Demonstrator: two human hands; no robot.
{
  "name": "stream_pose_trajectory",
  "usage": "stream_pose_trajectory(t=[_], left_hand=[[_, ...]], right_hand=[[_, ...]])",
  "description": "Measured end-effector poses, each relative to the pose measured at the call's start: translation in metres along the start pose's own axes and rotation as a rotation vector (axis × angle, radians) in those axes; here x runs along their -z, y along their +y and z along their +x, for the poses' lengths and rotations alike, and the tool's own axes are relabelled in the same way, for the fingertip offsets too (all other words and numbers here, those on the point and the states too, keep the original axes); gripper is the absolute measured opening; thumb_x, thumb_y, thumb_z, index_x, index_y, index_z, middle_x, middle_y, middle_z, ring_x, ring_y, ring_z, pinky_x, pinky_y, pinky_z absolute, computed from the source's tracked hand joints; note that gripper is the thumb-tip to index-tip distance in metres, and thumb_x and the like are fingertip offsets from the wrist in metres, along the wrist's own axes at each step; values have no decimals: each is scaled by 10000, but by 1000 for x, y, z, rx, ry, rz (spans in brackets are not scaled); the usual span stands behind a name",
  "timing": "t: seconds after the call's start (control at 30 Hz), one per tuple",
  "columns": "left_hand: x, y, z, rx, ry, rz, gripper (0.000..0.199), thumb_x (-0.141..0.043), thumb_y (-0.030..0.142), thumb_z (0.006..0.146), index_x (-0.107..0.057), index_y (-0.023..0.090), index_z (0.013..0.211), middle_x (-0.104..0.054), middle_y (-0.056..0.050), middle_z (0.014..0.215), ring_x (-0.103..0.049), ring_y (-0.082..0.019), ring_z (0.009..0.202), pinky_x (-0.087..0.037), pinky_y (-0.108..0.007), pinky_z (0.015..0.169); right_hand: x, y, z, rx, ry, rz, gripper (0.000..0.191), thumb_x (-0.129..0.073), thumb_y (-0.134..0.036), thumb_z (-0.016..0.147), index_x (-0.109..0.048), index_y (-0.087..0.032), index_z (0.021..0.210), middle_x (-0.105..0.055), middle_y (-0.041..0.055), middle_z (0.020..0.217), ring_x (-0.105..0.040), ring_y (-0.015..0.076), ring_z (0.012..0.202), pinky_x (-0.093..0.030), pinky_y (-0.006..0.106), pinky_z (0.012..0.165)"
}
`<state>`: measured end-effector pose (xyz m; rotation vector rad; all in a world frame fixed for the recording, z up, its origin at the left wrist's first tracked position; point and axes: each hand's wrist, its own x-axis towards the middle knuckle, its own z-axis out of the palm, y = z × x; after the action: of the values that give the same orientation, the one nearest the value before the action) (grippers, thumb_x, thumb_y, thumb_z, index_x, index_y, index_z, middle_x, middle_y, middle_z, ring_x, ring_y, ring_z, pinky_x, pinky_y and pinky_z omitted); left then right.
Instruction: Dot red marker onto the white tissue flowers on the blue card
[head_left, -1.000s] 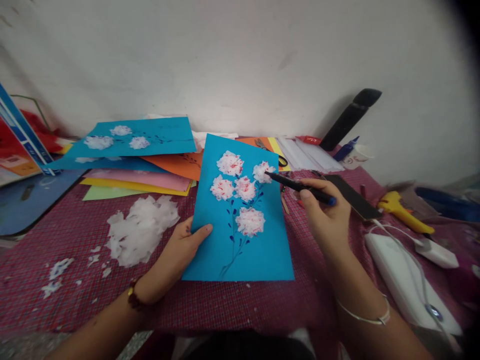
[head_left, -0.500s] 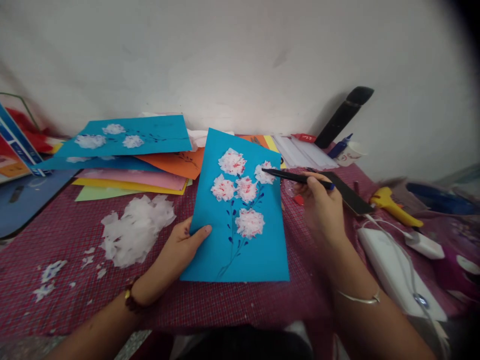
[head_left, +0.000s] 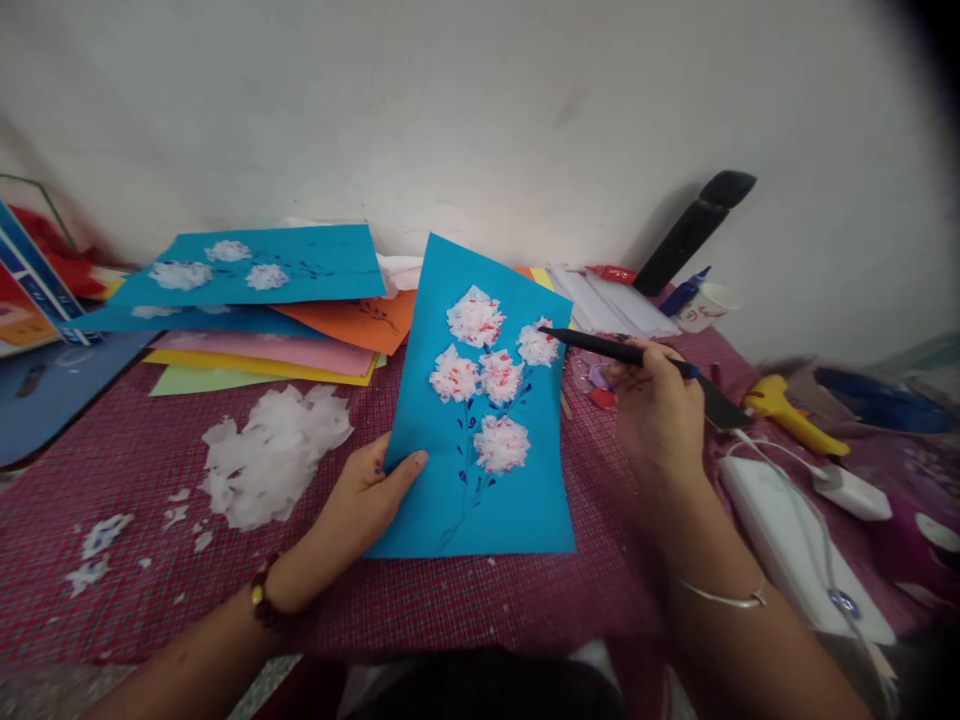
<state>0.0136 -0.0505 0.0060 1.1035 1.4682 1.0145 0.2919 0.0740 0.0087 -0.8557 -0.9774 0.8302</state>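
Note:
My left hand [head_left: 382, 490] grips the left edge of a blue sheet of card [head_left: 420, 530], its thumb on the front. White paper flowers flecked with red, such as the lowest one [head_left: 501, 444], are stuck on it above drawn dark-blue stems and leaves. In my right hand [head_left: 664, 400] is a slim black pen [head_left: 600, 346], possibly a marker. The pen's tip is at the upper-right flower [head_left: 538, 343]; whether it touches I cannot tell. Left of my left hand lies a heap of white tissue paper pieces [head_left: 274, 455].
Another blue flower card [head_left: 322, 260] lies on coloured sheets [head_left: 262, 355] at the back left. Paper scraps [head_left: 105, 537] dot the checked cloth [head_left: 180, 620]. On the right are a yellow-handled tool [head_left: 795, 415], a white power strip [head_left: 787, 540] with cables, and a dark blue bottle [head_left: 684, 292].
My right hand and the pen have shifted slightly right. The card's top has risen and moved a little right, with the sheet now more bowed.

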Motion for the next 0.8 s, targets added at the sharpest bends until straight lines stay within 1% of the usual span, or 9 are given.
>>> stream_pose_trajectory(t=[0.1,0.17,0.33,0.4,0.47,0.53,0.63,0.7,0.8], left_hand=[[0,0,0,-14,7,13,417,-698,506,827,-718,198,1108,-755,-84,1077,-703,-294,934,-597,-375,808],[0,0,0,-15,18,29,399,-694,504,829,-726,198,1084,-757,-85,1069,-703,-292,912,-598,-378,796],[0,2,-2,-25,3,16,404,-680,498,838,-723,198,1107,-755,-85,1079,-703,-299,944,-598,-383,807],[0,2,-2,-28,-4,15,414,-676,498,843,-715,194,1122,-751,-86,1092,-701,-302,960,-598,-387,817],[0,0,-1,-22,-1,23,425,-669,509,850,-705,187,1126,-748,-88,1095,-699,-303,965,-596,-398,833],[0,-3,0,-19,0,30,442,-664,526,852,-695,174,1117,-748,-94,1070,-699,-305,949,-599,-413,828],[1,-6,3,-42,-18,11,462,-666,541,841,-684,157,1097,-749,-96,1020,-700,-305,916,-607,-423,792],[1,-7,4,-52,-26,-8,463,-666,539,836,-678,155,1095,-749,-91,992,-700,-299,897,-610,-418,767],[0,-7,4,-47,-17,8,451,-667,539,831,-677,151,1060,-748,-86,943,-692,-278,832,-609,-406,728]], right_hand=[[-3,-1,-5,4,-102,-15,117,-665,-304,816,-700,-221,892,-646,-8,710,-606,127,646,-527,290,665],[-3,-1,-6,13,-127,-46,123,-667,-296,820,-707,-217,905,-651,-13,701,-608,132,638,-522,301,659],[1,0,-1,70,-13,14,81,-647,-269,834,-686,-204,865,-633,-9,716,-577,122,600,-500,299,620],[0,1,-1,73,-37,12,75,-640,-267,837,-692,-228,875,-642,-4,734,-584,133,610,-507,316,635],[-2,1,-3,44,-100,-21,97,-654,-276,825,-710,-255,901,-664,2,753,-606,152,634,-517,338,651],[-3,0,-5,26,-130,-38,119,-677,-281,809,-730,-251,911,-676,4,737,-618,160,639,-518,337,647],[-3,-2,-5,61,-77,0,97,-667,-262,817,-737,-213,863,-654,-3,662,-601,136,592,-495,295,602],[-2,-2,-4,80,-48,33,88,-652,-246,828,-729,-205,843,-649,-9,657,-595,121,580,-486,274,588],[-2,0,-4,65,-98,17,104,-655,-248,838,-725,-210,905,-679,-7,722,-625,123,624,-511,282,628]])
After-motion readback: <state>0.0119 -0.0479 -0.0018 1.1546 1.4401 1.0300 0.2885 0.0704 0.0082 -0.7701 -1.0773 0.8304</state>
